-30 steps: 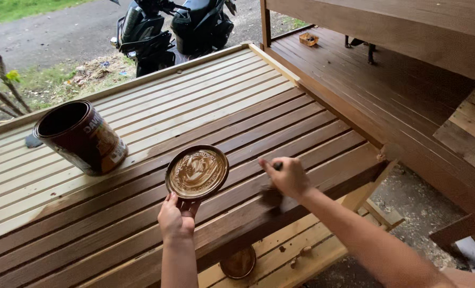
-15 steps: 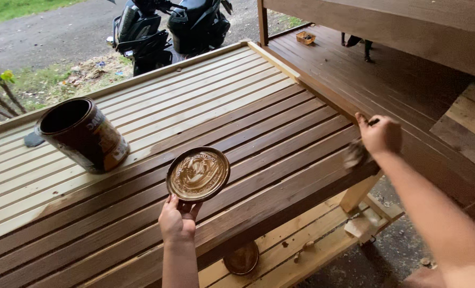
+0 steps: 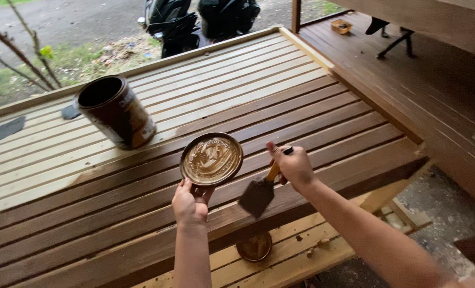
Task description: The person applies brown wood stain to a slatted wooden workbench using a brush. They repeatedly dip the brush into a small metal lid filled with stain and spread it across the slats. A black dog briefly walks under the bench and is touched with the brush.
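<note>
At far left, dark flat patches (image 3: 9, 128) lie on the pale, unstained slats of a slatted wooden table (image 3: 237, 74). Just right of them stands an open, dark brown can (image 3: 116, 111), tilted slightly, on the line where the pale wood meets the stained dark brown wood. Nearer the viewer, the left hand (image 3: 189, 202) pinches the lower edge of a round lid (image 3: 211, 159), fingers closed on its rim, holding it flat above the stained slats; the lid's face is smeared with brown stain. Just right of it, the right hand (image 3: 293, 165) is wrapped around the handle of a paintbrush (image 3: 259, 193), whose dark bristles point down and left, at the table's near stained edge. Below the edge, a second round lid (image 3: 254, 246) lies on a pale lower shelf (image 3: 301, 256). At right is dark wooden decking (image 3: 408, 90); parked scooters (image 3: 200, 21) stand beyond the table.
</note>
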Demonstrator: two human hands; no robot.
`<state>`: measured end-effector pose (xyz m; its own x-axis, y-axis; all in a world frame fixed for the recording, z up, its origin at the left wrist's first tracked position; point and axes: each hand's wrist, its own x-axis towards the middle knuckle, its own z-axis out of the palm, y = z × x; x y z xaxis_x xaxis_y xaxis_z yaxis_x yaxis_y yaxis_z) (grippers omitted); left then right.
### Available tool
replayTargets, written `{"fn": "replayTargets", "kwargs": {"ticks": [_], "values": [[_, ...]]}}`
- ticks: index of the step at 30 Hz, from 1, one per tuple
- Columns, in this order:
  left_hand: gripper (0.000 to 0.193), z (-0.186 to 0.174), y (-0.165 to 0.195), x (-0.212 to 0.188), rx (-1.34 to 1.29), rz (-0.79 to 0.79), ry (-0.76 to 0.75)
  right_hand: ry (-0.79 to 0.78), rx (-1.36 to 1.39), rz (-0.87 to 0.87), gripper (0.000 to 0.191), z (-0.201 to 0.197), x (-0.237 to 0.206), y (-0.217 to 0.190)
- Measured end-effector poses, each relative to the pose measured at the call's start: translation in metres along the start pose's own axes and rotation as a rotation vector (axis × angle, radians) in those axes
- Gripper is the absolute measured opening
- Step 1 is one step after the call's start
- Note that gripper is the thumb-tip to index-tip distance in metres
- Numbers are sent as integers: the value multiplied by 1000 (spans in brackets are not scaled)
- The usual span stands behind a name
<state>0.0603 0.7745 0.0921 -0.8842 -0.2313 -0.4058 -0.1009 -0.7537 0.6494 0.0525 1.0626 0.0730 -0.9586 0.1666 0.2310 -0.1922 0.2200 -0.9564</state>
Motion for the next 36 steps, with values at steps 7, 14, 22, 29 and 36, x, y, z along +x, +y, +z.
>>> {"fn": "replayTargets", "kwargs": {"ticks": [7,14,22,29,36], "values": [[33,-23,11,18,-61,42,48,328,-513,-324,72,-64,52,77],[39,-54,28,25,-77,114,85,124,-1352,-258,76,-180,102,52],[40,-83,56,22,-121,141,164,-219,-1552,-258,47,-115,76,-8],[39,-139,95,41,-81,101,141,-630,-2209,-822,37,30,-8,-13],[37,-208,164,59,-29,92,76,-265,-1288,-776,23,270,-133,-35]]}}
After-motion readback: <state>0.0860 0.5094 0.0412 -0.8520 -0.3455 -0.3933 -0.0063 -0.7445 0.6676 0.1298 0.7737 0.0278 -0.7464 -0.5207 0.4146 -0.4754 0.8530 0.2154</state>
